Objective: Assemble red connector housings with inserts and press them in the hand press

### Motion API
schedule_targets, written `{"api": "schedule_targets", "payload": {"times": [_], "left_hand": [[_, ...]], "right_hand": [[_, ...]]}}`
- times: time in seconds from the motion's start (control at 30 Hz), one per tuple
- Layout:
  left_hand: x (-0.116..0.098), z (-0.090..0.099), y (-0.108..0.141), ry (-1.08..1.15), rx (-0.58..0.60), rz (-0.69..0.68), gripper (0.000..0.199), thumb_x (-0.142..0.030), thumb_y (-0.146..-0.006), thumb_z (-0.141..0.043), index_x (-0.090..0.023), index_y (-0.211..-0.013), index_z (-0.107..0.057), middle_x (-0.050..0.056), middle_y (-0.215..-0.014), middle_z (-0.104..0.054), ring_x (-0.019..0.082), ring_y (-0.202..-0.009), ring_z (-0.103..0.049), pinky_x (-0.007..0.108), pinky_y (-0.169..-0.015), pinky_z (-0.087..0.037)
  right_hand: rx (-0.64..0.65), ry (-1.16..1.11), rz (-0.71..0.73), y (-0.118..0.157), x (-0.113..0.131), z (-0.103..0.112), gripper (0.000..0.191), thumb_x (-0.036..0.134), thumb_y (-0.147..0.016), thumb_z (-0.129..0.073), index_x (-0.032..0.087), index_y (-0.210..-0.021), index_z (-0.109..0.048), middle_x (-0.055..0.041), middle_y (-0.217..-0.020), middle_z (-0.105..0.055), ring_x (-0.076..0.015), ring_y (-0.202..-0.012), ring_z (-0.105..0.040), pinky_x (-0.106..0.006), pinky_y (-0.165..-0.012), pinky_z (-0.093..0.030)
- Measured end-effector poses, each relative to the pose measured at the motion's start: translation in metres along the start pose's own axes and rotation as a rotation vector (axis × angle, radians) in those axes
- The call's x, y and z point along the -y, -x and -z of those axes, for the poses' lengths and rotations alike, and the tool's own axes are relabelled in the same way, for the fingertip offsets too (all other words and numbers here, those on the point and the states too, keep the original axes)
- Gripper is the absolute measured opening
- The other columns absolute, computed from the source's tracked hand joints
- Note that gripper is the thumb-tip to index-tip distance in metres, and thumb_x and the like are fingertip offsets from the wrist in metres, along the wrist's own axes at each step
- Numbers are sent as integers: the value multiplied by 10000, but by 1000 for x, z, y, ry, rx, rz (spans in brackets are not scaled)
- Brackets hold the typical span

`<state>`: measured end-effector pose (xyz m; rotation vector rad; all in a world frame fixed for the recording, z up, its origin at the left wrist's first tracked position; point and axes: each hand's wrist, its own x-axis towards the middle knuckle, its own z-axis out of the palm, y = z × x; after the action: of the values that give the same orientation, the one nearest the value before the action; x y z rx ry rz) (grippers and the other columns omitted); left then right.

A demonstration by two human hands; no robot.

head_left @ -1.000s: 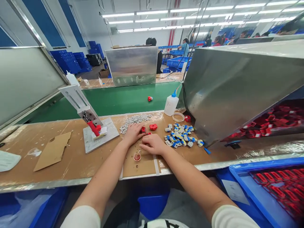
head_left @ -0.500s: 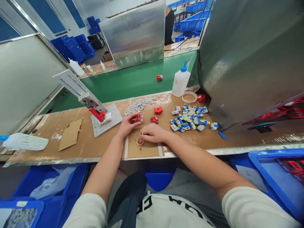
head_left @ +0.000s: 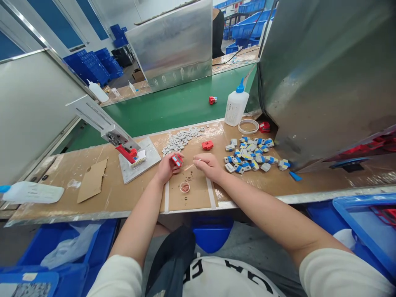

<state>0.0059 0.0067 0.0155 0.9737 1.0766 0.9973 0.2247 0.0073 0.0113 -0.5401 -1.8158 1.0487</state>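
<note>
Block (head_left: 176, 160) and stick (head_left: 189, 166), one each, held in my two hands.
Left hand (head_left: 167, 168): grip closed on block, above table (head_left: 229, 184). Right hand (head_left: 208, 166): grip pinching stick, far end near block. Cup (head_left: 185, 187), one, on table between my forearms. Red part (head_left: 207, 145), one, beyond right hand.

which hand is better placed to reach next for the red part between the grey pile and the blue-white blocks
Probably the right hand: it is nearer that red part and holds only a thin stick. The left hand is farther off and grips another red piece.
</note>
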Motion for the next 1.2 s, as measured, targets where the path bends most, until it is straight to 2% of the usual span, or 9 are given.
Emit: {"api": "schedule_targets", "payload": {"times": [0.1, 0.33, 0.7, 0.77, 0.87, 0.93, 1.0, 1.1, 1.2], "left_hand": [[2, -4, -2, -108, -68, 34, 370, -534, -842, -565, -179, -778, -647, 13, -562, -515, 91, -437, -300, 224, -431, -143], [6, -12, -4, -219, -174, 11, 424, -560, -856, -525, -174, -730, -648, 19, -544, -549, 102, -412, -368, 227, -407, -208], [5, -13, -3, -209, -159, -26, 379, -500, -809, -560, -159, -683, -668, 19, -493, -517, 100, -394, -356, 201, -392, -189], [5, -12, -5, -142, -149, -18, 398, -521, -799, -564, -158, -666, -657, 17, -479, -497, 91, -375, -319, 201, -383, -166], [1, -6, -6, 24, -147, -19, 444, -571, -805, -550, -165, -647, -632, -7, -442, -417, 82, -358, -256, 196, -367, -137], [-4, 0, -6, 149, -150, -65, 475, -607, -848, -532, -173, -678, -627, -24, -437, -387, 80, -360, -231, 189, -362, -132], [-8, 8, -5, 263, -165, -127, 475, -627, -890, -529, -191, -718, -606, -37, -438, -381, 80, -363, -208, 182, -359, -128], [-12, 16, -5, 379, -196, -197, 475, -656, -912, -571, -217, -735, -533, -56, -433, -369, 80, -367, -185, 178, -357, -120], [-13, 18, -6, 393, -212, -201, 511, -696, -907, -616, -225, -756, -490, -68, -445, -384, 72, -364, -183, 173, -358, -110]], "right_hand": [[-111, 45, -23, -1, -2, -1, 457, 439, -1062, -457, 240, -667, -341, 34, -655, -366, -141, -625, -385, -312, -651, -308], [-68, 218, -18, -4, -8, -8, 409, 402, -1054, -455, 245, -710, -299, 37, -678, -365, -142, -643, -383, -309, -655, -280], [-41, 259, 15, -3, -9, -6, 405, 367, -1051, -462, 243, -703, -294, 45, -655, -353, -130, -615, -372, -290, -633, -277], [28, 223, 84, -1, -6, -5, 410, 357, -1057, -443, 244, -694, -289, 45, -644, -351, -127, -597, -367, -286, -633, -288], [331, 252, 169, 6, -1, -8, 405, 316, -1024, -474, 230, -656, -326, 38, -612, -384, -123, -574, -380, -281, -619, -278], [496, 362, 174, 9, 3, -10, 405, 321, -998, -528, 215, -632, -391, 30, -596, -433, -122, -562, -378, -289, -601, -237], [550, 470, 128, 6, 5, -10, 455, 418, -1001, -586, 203, -624, -449, 21, -598, -486, -120, -559, -380, -292, -596, -214], [403, 600, -44, -16, 5, -9, 535, 529, -1065, -520, 192, -649, -519, -6, -641, -560, -135, -612, -468, -279, -615, -262], [196, 826, -264, -52, -5, -14, 402, 402, -1107, -472, 184, -840, -680, -65, -903, -717, -180, -825, -618, -276, -685, -347]]}}
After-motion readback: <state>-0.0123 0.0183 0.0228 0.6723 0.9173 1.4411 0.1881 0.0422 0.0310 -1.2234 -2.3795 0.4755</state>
